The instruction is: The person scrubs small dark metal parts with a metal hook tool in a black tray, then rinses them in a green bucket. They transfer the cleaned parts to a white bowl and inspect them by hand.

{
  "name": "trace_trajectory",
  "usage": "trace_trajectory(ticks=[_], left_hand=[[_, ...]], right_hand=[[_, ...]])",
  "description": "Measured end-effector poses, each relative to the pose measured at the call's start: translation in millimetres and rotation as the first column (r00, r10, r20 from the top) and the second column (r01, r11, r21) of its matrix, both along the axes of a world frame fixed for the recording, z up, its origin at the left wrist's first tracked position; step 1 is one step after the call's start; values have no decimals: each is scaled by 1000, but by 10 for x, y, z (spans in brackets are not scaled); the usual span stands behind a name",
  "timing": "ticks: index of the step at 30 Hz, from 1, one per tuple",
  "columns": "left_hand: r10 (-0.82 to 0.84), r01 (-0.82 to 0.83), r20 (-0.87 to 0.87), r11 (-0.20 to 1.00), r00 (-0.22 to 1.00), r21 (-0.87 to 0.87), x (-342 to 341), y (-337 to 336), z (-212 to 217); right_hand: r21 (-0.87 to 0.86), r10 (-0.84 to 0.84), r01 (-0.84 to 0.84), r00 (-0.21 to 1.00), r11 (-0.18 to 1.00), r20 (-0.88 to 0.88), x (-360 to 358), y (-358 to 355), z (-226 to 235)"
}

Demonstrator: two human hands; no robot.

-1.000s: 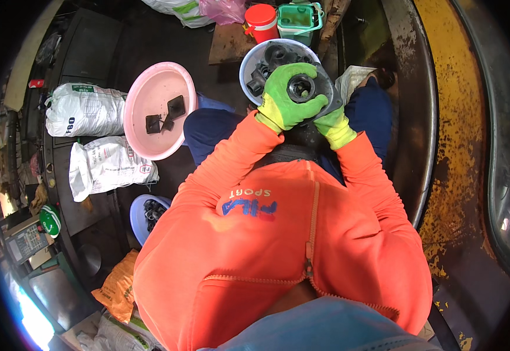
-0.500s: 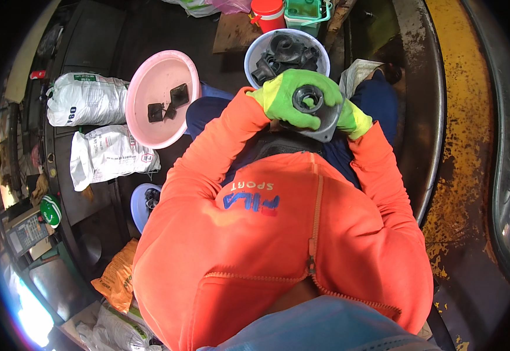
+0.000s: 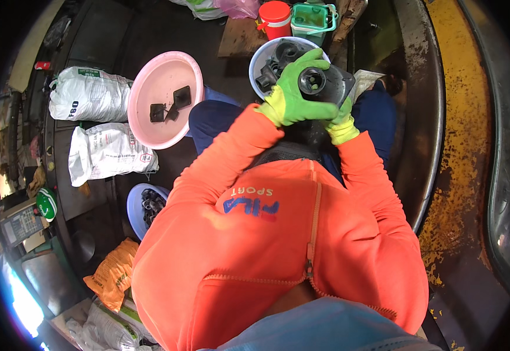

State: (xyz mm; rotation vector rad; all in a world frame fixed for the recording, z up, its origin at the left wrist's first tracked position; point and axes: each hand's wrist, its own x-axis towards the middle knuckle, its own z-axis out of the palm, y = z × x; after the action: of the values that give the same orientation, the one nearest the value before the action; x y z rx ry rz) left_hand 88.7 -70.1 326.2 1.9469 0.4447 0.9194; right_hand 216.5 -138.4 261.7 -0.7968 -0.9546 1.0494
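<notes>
A grimy workshop floor: rust-stained yellow metal rim (image 3: 460,146), plastic basins of black machine parts (image 3: 167,108), stuffed white sacks (image 3: 88,93), oil-dark ground (image 3: 149,29).

white sacks (image 3: 88,93): 2 | pink basins (image 3: 144,99): 1 | blue basins (image 3: 135,206): 2 | red cups (image 3: 274,14): 1

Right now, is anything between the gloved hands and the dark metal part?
Nothing visible. The left hand wraps the dark metal part from the front, and the right hand grips it from below. Both green gloves touch it directly.
</notes>
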Motion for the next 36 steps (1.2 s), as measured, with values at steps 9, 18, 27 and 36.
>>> trace_trajectory(ticks=[9, 18, 27, 36], left_hand=[[-104, 100, 63, 993, 993, 66, -62, 24, -123], [-331, 332, -34, 943, 943, 29, -170, 50, 36], [-792, 782, 4, 601, 610, -168, -139, 80, 147], [-257, 327, -281, 914, 925, 239, -207, 265, 209]], right_hand=[[159, -149, 47, 672, 986, 725, 67, -99, 287], [-281, 450, -356, 773, 891, 447, 136, -220, 441], [-278, 589, -522, 753, 806, 293, 223, -401, -145], [-5, 82, -85, 952, 996, 296, 87, -150, 112]])
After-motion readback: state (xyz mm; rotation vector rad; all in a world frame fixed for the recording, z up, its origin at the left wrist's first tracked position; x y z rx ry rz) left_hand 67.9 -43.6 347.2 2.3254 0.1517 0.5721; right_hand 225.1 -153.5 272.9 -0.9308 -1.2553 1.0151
